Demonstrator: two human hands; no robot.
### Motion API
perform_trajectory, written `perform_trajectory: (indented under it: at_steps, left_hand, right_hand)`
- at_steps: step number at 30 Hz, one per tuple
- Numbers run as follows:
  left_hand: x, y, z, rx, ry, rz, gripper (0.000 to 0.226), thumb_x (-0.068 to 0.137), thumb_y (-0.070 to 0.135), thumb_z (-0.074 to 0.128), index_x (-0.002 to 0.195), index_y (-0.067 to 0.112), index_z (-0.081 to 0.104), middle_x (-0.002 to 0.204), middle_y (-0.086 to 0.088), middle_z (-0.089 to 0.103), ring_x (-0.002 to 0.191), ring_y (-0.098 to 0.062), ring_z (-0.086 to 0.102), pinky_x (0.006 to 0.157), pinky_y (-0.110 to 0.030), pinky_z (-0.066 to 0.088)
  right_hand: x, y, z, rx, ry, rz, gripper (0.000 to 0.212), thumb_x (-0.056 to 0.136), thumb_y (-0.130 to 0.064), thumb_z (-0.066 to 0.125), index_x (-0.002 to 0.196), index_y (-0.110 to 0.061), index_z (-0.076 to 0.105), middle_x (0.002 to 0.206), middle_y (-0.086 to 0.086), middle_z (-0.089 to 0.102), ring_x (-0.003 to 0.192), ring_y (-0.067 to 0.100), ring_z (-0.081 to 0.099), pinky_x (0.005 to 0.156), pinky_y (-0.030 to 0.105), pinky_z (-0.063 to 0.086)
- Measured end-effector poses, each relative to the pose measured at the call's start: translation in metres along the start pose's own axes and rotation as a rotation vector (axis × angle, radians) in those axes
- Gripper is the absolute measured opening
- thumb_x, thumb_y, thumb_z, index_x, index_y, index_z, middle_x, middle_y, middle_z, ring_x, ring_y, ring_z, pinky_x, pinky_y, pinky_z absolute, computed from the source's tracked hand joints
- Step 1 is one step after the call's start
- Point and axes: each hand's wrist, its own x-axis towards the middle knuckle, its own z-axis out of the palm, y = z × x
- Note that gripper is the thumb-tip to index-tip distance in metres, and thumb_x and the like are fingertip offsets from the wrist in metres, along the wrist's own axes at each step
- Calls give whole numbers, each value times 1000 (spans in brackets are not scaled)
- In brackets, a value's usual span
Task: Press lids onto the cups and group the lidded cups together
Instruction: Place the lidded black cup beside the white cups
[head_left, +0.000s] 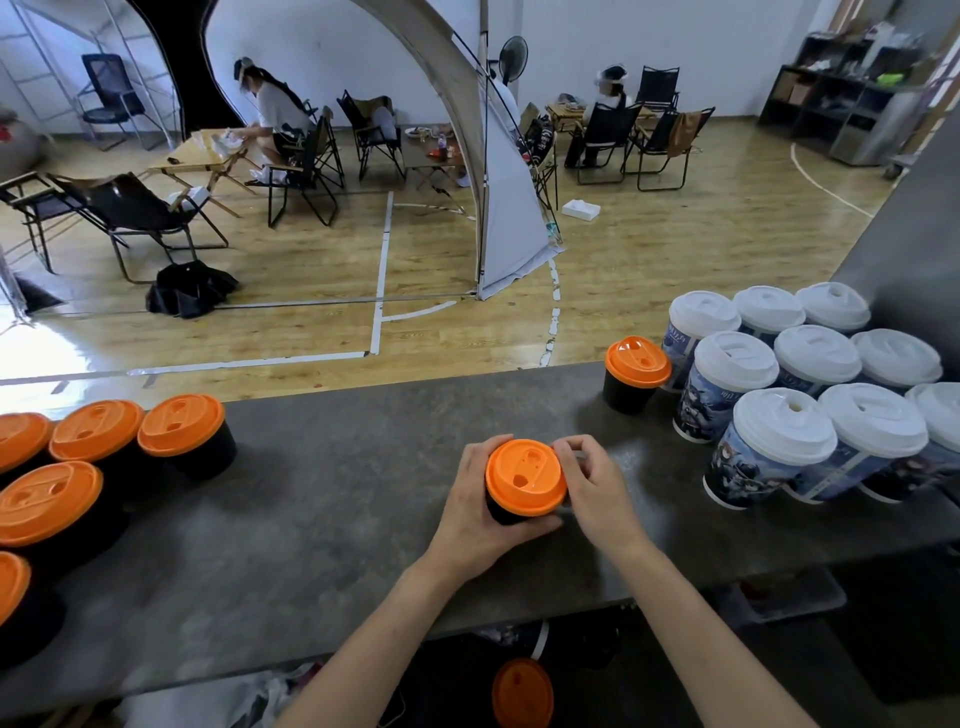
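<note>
I hold a black cup (505, 515) with my left hand (480, 501). The fingers go around its far side and the thumb lies on the near side. The cup stands on the grey tabletop (337, 519), about in the middle, close to the near edge. An orange lid (525, 478) sits on top of this cup. My right hand (595, 486) is at the right side of the lid, with the fingers curled and gripping the rim.

On the left part of the tabletop stands a group of black cups with orange lids (182, 426), close to each other. On the right, near the far edge, one more black cup with orange lid (636, 366) stands just beside a group of printed cups with white lids (779, 434). These are packed tightly in rows. Below the near edge of the tabletop I see another orange lid (522, 693).
</note>
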Motion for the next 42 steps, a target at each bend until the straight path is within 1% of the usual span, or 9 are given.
perform_trajectory:
  at_steps: [7, 11, 18, 26, 29, 33, 37, 39, 42]
  left_hand:
    - [-1, 0, 0, 1, -18, -23, 92, 73, 34, 88, 149, 26, 37, 139, 10, 52, 133, -6, 50, 112, -18, 37]
    - [1, 1, 0, -7, -59, -32, 95, 72, 35, 87, 150, 28, 34, 141, 11, 53, 134, -5, 50, 115, -23, 37]
    - [-1, 2, 1, 18, -37, -48, 111, 67, 55, 87, 157, 27, 29, 134, 10, 44, 129, 1, 46, 107, -7, 32]
    - [-1, 2, 2, 24, -72, -56, 94, 76, 31, 89, 151, 30, 32, 144, 10, 48, 136, -5, 47, 111, -10, 31]
    - [4, 15, -1, -166, 53, -210, 71, 76, 29, 91, 135, 28, 52, 128, 10, 65, 122, -8, 60, 100, -15, 46]
    - [18, 43, -9, -572, 239, -455, 60, 64, 50, 94, 112, 27, 67, 101, 6, 76, 104, -18, 71, 79, -19, 55]
    - [28, 61, -16, -635, 254, -523, 80, 54, 66, 82, 119, 20, 69, 112, -4, 76, 107, -21, 72, 96, -37, 57]
    - [30, 71, -23, -638, 229, -499, 81, 56, 66, 83, 121, 20, 70, 114, -5, 76, 110, -22, 71, 104, -45, 54]
    - [35, 93, -37, -714, 157, -418, 72, 63, 55, 82, 119, 10, 71, 111, -10, 77, 107, -24, 71, 102, -43, 53]
  right_hand:
    - [-4, 4, -3, -1, -34, -33, 23, 109, -24, 39, 100, -14, 57, 80, 4, 64, 60, 4, 59, 54, 20, 48]
    - [4, 0, -8, -31, -53, -15, 31, 106, -37, 44, 92, -14, 58, 74, -4, 63, 65, 6, 60, 60, 21, 47]
    - [5, 4, -5, -39, 6, 48, 35, 102, -42, 51, 84, -12, 54, 76, 4, 63, 71, 15, 61, 65, 31, 50]
    - [2, 2, -6, -61, -37, 28, 29, 106, -37, 45, 88, -17, 54, 76, -3, 61, 66, 7, 58, 63, 26, 45]
    - [-2, -3, -5, 25, -40, 60, 34, 108, -36, 40, 85, -16, 55, 72, -1, 55, 62, 3, 54, 58, 19, 44]
    - [-20, -8, -2, 53, -85, -27, 43, 87, -72, 51, 105, -34, 60, 99, -7, 63, 86, 9, 62, 75, 27, 50]
    - [-37, -32, 1, -12, -43, -115, 57, 80, -67, 69, 123, -33, 53, 110, -9, 66, 95, 7, 68, 80, 27, 57]
    - [-44, -48, 2, 70, -4, -97, 47, 82, -53, 73, 118, -28, 58, 104, -3, 72, 91, 9, 70, 78, 24, 56]
    - [-50, -74, 2, 561, -87, 100, 45, 80, -42, 69, 106, -6, 68, 95, 17, 74, 76, 23, 72, 67, 27, 59]
